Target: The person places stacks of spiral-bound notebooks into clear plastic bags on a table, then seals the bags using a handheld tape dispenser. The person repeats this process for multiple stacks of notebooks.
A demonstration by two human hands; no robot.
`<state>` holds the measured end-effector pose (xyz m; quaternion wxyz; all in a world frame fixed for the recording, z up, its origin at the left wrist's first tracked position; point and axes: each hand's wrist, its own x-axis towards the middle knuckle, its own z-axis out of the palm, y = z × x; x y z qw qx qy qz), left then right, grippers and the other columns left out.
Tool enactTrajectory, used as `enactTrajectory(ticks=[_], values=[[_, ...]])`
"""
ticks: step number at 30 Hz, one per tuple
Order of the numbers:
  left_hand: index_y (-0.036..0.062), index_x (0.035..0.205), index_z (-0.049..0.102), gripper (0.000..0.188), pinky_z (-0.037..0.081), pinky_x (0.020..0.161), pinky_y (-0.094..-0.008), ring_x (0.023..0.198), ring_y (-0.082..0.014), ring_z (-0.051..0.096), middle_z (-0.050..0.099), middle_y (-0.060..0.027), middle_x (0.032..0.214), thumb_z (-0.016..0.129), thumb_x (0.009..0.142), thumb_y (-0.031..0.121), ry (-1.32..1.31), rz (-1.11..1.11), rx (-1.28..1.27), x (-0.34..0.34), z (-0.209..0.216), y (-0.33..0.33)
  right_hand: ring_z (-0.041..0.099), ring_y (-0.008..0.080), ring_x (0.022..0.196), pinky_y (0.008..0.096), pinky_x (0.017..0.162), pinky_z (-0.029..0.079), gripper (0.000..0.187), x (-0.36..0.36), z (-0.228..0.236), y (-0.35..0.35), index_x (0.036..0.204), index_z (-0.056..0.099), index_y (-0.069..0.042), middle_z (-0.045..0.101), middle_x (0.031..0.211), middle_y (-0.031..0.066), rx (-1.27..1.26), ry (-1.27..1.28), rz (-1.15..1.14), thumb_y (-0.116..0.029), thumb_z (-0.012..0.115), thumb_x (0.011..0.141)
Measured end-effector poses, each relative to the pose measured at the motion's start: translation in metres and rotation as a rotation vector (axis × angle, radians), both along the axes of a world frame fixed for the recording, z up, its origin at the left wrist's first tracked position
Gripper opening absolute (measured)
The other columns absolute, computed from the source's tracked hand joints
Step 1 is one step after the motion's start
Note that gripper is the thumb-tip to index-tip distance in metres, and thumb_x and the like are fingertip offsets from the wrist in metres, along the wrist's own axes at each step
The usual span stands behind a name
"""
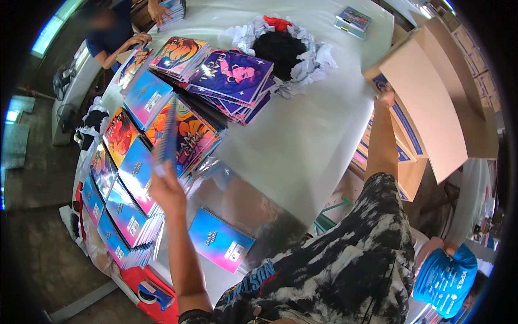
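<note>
The left hand (168,189) grips a spiral notebook (168,129), seemingly mid-transfer and needing level placement, while the right hand (384,99) curls at the right-side carton (429,108), hold unclear.

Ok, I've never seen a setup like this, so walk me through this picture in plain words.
There is no machine here, just a person's two bare hands. The one picture comes from a wide fisheye camera worn on the head, looking down, so straight edges bend near the rim.

On the pale table lie stacks of spiral notebooks: purple notebooks near the far side, blue-and-pink notebooks at the left. A single notebook lies close to the person.

The left hand holds a blurred notebook, tipped up. The right hand is at an open cardboard box.
</note>
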<state>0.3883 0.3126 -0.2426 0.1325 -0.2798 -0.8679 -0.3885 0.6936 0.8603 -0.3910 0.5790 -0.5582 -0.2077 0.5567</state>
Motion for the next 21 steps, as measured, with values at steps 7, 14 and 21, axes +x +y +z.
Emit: enactTrajectory(ticks=[7, 14, 21], values=[[-0.0063, 0.114, 0.05, 0.049, 0.047, 0.079, -0.0349, 0.094, -0.025, 0.055, 0.054, -0.0179, 0.112, 0.052, 0.09, 0.037, -0.165, 0.453, 0.759, 0.028, 0.065, -0.109, 0.033, 0.0281, 0.128, 0.0543, 0.099, 0.024, 0.065, 0.109, 0.015, 0.013, 0.139, 0.029, -0.016, 0.034, 0.141, 0.0099, 0.093, 0.029, -0.123, -0.055, 0.025, 0.088], [-0.0035, 0.122, 0.044, 0.052, 0.038, 0.094, -0.0429, 0.111, -0.0285, 0.046, 0.046, -0.0157, 0.124, 0.052, 0.085, 0.032, -0.444, 0.521, 1.254, 0.073, 0.079, -0.22, 0.039, 0.0325, 0.123, 0.0438, 0.097, 0.036, 0.065, 0.097, 0.013, -0.015, 0.14, 0.027, -0.012, 0.036, 0.14, 0.0091, 0.067, -0.201, 0.151, -0.054, 0.027, 0.09], [-0.0047, 0.11, 0.051, 0.037, 0.045, 0.079, -0.0245, 0.087, -0.0129, 0.057, 0.058, -0.0059, 0.097, 0.055, 0.075, 0.008, -1.021, 0.228, 0.885, 0.139, 0.016, -0.27, 0.058, 0.0199, 0.099, 0.0303, 0.082, 0.042, 0.049, -0.029, -0.015, -0.212, 0.136, 0.034, -0.01, 0.057, 0.117, 0.0088, 0.295, -0.271, 1.015, -0.025, 0.046, 0.091]])
